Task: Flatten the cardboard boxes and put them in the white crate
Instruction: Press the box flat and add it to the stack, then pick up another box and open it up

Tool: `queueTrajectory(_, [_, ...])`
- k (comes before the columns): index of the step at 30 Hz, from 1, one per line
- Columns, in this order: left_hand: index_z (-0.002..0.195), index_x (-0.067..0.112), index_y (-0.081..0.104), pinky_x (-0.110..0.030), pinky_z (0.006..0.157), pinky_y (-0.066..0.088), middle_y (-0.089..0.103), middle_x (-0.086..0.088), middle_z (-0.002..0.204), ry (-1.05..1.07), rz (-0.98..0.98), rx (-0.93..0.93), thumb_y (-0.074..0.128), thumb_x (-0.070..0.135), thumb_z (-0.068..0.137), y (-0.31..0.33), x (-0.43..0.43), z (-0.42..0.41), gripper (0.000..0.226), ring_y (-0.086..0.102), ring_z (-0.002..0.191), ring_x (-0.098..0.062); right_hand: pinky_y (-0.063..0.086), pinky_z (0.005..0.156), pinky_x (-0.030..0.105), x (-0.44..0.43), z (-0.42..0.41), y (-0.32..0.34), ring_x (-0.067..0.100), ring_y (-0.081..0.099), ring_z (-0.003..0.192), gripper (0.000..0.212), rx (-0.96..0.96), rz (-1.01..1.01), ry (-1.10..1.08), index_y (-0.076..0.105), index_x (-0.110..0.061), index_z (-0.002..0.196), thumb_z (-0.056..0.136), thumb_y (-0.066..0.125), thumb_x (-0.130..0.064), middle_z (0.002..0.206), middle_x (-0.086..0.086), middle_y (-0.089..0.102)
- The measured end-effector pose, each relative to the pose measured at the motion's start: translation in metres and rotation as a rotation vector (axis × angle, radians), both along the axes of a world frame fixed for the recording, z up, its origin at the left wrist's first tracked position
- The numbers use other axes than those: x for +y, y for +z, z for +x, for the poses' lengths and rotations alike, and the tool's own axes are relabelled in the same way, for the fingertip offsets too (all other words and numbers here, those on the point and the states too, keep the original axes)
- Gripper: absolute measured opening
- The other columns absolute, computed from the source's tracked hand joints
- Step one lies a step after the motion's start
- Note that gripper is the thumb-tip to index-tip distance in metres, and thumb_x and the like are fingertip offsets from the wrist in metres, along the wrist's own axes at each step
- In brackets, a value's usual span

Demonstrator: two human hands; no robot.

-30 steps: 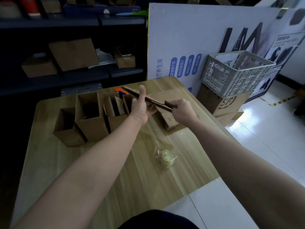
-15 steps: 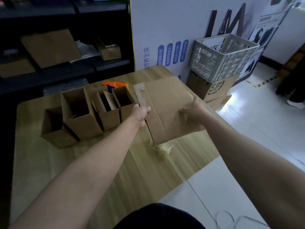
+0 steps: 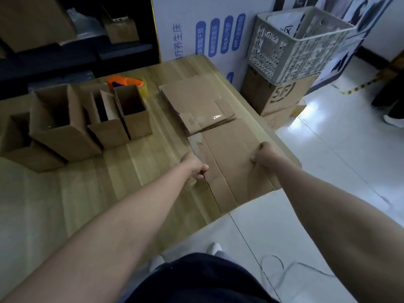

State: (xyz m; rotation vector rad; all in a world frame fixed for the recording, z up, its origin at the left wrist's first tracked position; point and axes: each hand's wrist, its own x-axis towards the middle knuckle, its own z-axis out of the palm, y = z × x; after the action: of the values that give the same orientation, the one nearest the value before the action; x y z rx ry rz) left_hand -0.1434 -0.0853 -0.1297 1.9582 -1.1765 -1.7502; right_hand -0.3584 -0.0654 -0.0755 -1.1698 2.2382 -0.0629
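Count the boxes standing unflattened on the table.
4, in a row on the table: low box at far left, big box next, then narrow box, and slim box nearest the tape. One more could hide behind them.

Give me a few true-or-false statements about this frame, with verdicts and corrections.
1. The left hand and the right hand both grip the flattened box. True.
2. The white crate stands on the table. False: it sits on a printed cardboard box beside the table.
3. Four open boxes stand upright on the table. True.
4. The orange tape dispenser lies in the white crate. False: it is on the table, behind the open boxes.
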Motion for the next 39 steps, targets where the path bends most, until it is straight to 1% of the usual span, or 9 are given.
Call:
queueTrajectory(5, [0.091, -0.002, 0.056, -0.023, 0.044, 0.054, 0.058, -0.015, 0.098, 0.039, 0.090, -0.016, 0.062, -0.008, 0.083, -0.018, 0.007, -0.041, 0.012, 0.060, 0.066, -0.019, 0.048, 0.091, 0.040, -0.015, -0.037, -0.023, 0.029, 0.054, 0.106, 0.043, 0.042, 0.038, 0.111, 0.047, -0.006, 0.125, 0.087, 0.062, -0.019, 0.118, 0.014, 0.054])
queueTrajectory(9, [0.105, -0.002, 0.055, -0.023, 0.053, 0.055, 0.052, -0.015, 0.119, 0.127, 0.101, 0.015, 0.058, -0.004, 0.088, -0.025, 0.005, -0.057, 0.017, 0.061, 0.102, -0.030, 0.044, 0.093, 0.038, -0.027, -0.050, -0.043, 0.032, 0.051, 0.117, 0.050, 0.032, 0.072, 0.195, 0.040, -0.003, 0.136, 0.091, 0.055, -0.017, 0.131, 0.017, 0.050])
queueTrajectory(12, [0.122, -0.005, 0.049, -0.030, 0.066, 0.057, 0.048, -0.018, 0.130, 0.147, 0.106, 0.016, 0.056, 0.000, 0.091, -0.025, -0.001, -0.061, 0.033, 0.059, 0.107, -0.031, 0.043, 0.100, 0.039, -0.035, -0.053, -0.051, 0.033, 0.047, 0.124, 0.058, -0.023, 0.092, 0.195, 0.030, -0.004, 0.144, 0.091, 0.053, -0.009, 0.139, 0.017, 0.043])
queueTrajectory(14, [0.120, -0.004, 0.051, -0.032, 0.069, 0.056, 0.050, -0.014, 0.119, 0.126, 0.068, -0.050, 0.056, 0.004, 0.091, -0.024, -0.006, -0.059, 0.031, 0.061, 0.095, -0.028, 0.043, 0.096, 0.036, -0.045, -0.052, -0.049, 0.033, 0.048, 0.122, 0.050, 0.002, 0.053, 0.201, 0.037, -0.003, 0.138, 0.090, 0.050, -0.007, 0.136, 0.018, 0.046])
queueTrajectory(17, [0.087, 0.004, 0.059, -0.030, 0.071, 0.049, 0.054, -0.012, 0.090, 0.160, -0.067, -0.083, 0.054, 0.000, 0.089, -0.014, -0.018, -0.047, 0.006, 0.056, 0.079, -0.024, 0.043, 0.091, 0.035, -0.067, -0.036, -0.034, 0.032, 0.051, 0.116, 0.041, -0.001, -0.043, 0.250, 0.047, -0.003, 0.130, 0.089, 0.048, -0.005, 0.129, 0.017, 0.051])
queueTrajectory(21, [0.101, 0.011, 0.064, -0.029, 0.075, 0.047, 0.062, -0.009, 0.096, 0.146, -0.279, -0.192, 0.051, 0.007, 0.091, 0.016, -0.031, -0.012, 0.017, 0.059, 0.088, -0.025, 0.048, 0.094, 0.039, -0.097, 0.020, -0.003, 0.030, 0.058, 0.110, 0.031, -0.001, -0.201, 0.490, 0.057, -0.003, 0.121, 0.091, 0.052, -0.010, 0.118, 0.014, 0.059])
queueTrajectory(24, [0.109, 0.013, 0.064, -0.026, 0.077, 0.044, 0.062, -0.003, 0.107, 0.133, -0.447, -0.287, 0.049, 0.011, 0.093, 0.043, -0.037, 0.028, 0.021, 0.058, 0.097, -0.020, 0.045, 0.088, 0.030, -0.112, 0.083, 0.021, 0.028, 0.055, 0.114, 0.042, -0.099, -0.265, 0.589, 0.052, -0.008, 0.132, 0.091, 0.053, -0.012, 0.126, 0.011, 0.058])
queueTrajectory(27, [0.105, 0.009, 0.065, -0.023, 0.078, 0.039, 0.064, -0.008, 0.110, 0.135, -0.575, -0.388, 0.048, 0.006, 0.093, 0.066, -0.039, 0.076, 0.021, 0.058, 0.100, -0.021, 0.045, 0.083, 0.028, -0.118, 0.152, 0.041, 0.029, 0.057, 0.110, 0.038, -0.137, -0.357, 0.722, 0.056, -0.006, 0.126, 0.089, 0.056, -0.013, 0.121, 0.014, 0.061])
queueTrajectory(39, [0.102, 0.008, 0.068, -0.026, 0.080, 0.044, 0.066, -0.009, 0.106, 0.261, -0.829, -0.574, 0.047, 0.005, 0.093, 0.092, -0.016, 0.260, 0.023, 0.059, 0.095, -0.020, 0.038, 0.106, 0.039, -0.113, 0.367, 0.050, 0.029, 0.039, 0.132, 0.051, -0.171, -0.547, 1.011, 0.043, -0.011, 0.139, 0.089, 0.054, -0.007, 0.141, 0.013, 0.045])
